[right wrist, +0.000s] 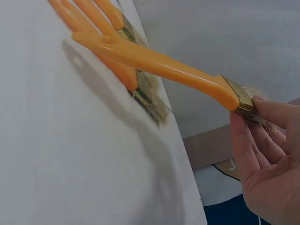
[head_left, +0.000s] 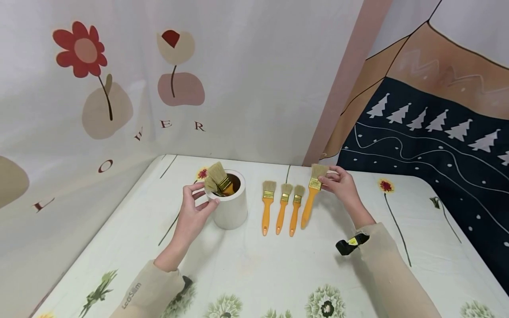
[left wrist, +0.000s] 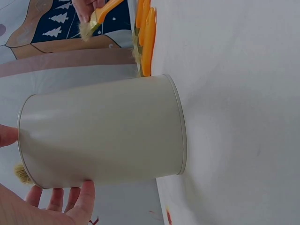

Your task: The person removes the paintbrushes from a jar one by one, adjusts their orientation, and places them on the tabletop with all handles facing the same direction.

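Observation:
My left hand (head_left: 196,211) grips the white cylindrical container (head_left: 230,214) near its top, thumb at the rim and fingers along the side. Paintbrushes (head_left: 218,173) stand bristles-up inside it and lean out over the left of the rim; their handles are mostly hidden. Between thumb and fingers, my right hand (head_left: 338,183) pinches a wide paintbrush (head_left: 311,198) at its metal ferrule. In the right wrist view that brush's orange handle (right wrist: 164,65) is raised over the table, casting a shadow. Left of it, three paintbrushes (head_left: 282,207) lie side by side, bristles toward the back.
The table has a white cloth (head_left: 254,265) printed with flowers. Behind its back edge hangs a pale printed curtain (head_left: 254,88), with a dark cloth (head_left: 417,128) showing white trees at the right. A black strap (head_left: 351,244) sits at the right sleeve.

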A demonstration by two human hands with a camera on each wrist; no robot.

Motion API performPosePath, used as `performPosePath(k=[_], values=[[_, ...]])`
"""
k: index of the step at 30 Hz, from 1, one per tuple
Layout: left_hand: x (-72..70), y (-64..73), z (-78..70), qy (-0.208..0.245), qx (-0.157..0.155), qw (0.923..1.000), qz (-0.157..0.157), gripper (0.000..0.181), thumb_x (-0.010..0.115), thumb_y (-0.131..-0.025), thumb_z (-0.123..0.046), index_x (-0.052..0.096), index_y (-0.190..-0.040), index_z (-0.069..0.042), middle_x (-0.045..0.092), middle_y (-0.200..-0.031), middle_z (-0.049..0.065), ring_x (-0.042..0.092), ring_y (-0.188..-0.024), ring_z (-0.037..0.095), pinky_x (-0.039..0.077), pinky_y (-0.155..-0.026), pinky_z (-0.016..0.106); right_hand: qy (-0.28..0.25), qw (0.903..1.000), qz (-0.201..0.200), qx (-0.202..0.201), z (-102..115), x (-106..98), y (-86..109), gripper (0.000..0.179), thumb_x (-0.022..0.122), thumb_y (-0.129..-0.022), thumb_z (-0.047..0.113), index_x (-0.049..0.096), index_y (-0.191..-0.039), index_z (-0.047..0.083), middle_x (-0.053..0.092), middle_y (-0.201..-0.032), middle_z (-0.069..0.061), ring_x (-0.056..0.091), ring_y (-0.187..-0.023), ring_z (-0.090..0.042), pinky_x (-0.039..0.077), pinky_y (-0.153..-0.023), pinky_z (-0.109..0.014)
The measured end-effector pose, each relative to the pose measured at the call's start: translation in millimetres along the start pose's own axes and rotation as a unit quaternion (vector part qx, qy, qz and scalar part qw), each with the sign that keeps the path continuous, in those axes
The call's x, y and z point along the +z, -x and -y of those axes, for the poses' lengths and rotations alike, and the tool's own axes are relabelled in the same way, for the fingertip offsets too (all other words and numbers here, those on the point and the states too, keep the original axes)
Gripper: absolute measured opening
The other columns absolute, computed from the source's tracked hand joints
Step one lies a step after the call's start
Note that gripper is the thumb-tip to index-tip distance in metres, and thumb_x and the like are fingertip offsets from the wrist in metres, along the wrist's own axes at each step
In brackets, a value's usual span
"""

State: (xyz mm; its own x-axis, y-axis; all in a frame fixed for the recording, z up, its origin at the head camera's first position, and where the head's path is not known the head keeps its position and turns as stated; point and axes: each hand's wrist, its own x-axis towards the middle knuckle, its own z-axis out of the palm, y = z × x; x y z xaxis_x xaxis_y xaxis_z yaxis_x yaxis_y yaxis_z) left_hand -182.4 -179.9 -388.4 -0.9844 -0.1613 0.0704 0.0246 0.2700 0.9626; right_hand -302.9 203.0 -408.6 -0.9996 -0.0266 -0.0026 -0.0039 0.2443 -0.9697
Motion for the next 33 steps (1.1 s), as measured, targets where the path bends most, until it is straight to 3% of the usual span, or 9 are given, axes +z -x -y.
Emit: performPosePath(k=[9, 17, 19, 28, 33], values=[[0.3, -0.4, -0.1, 0.002, -0.001, 1.0, 0.0, 0.06, 0.064, -0.095, -0.009, 0.026, -0.139, -0.001, 0.034, -0.152, 0.014, 0.041, -0.14, 0.029, 0.045, -0.115, 0.047, 0.025, 0.9987, 0.027, 0.035, -16, -1, -2.7, 0.058, 0.066, -0.096, 0.012, 0.039, -0.146, -0.001, 0.069, -0.112, -0.006, 0.063, -0.08, 0.008, 0.061, -0.08, -0.016], [0.5, 0.3, -1.4, 0.001, -0.002, 1.0, 0.001, 0.06, 0.064, -0.095, -0.009, 0.026, -0.14, -0.001, 0.034, -0.152, 0.014, 0.041, -0.139, 0.029, 0.045, -0.115, 0.047, 0.01, 0.9978, 0.052, 0.04, -27, 0, -5.3, 0.056, 0.064, -0.095, 0.003, 0.037, -0.143, -0.009, 0.069, -0.093, 0.006, 0.063, -0.076, 0.006, 0.06, -0.075, -0.014], [0.5, 0.2, -1.6, 0.0, -0.002, 1.0, 0.002, 0.06, 0.064, -0.095, -0.01, 0.026, -0.14, -0.001, 0.034, -0.152, 0.014, 0.041, -0.139, 0.028, 0.045, -0.115, 0.047, 0.012, 0.9969, 0.06, 0.049, -30, 1, -6.4, 0.057, 0.063, -0.095, 0.002, 0.036, -0.144, -0.009, 0.07, -0.094, 0.002, 0.064, -0.075, 0.005, 0.06, -0.075, -0.014], [0.3, 0.4, -1.3, 0.001, 0.0, 1.0, 0.001, 0.06, 0.065, -0.095, -0.01, 0.026, -0.14, -0.001, 0.035, -0.152, 0.014, 0.041, -0.14, 0.029, 0.045, -0.115, 0.048, 0.097, 0.992, 0.055, 0.059, -40, 8, -10.6, 0.056, 0.066, -0.094, 0.006, 0.042, -0.143, -0.007, 0.068, -0.116, -0.025, 0.064, -0.078, 0.001, 0.06, -0.073, -0.016], [0.3, 0.6, -1.2, 0.0, -0.002, 1.0, 0.0, 0.06, 0.065, -0.095, -0.01, 0.026, -0.14, -0.001, 0.034, -0.153, 0.013, 0.041, -0.139, 0.028, 0.047, -0.113, 0.043, 0.148, 0.9853, 0.048, 0.069, -38, 13, -11.3, 0.057, 0.067, -0.094, 0.009, 0.042, -0.144, -0.005, 0.063, -0.126, -0.029, 0.066, -0.086, -0.007, 0.061, -0.075, -0.018]])
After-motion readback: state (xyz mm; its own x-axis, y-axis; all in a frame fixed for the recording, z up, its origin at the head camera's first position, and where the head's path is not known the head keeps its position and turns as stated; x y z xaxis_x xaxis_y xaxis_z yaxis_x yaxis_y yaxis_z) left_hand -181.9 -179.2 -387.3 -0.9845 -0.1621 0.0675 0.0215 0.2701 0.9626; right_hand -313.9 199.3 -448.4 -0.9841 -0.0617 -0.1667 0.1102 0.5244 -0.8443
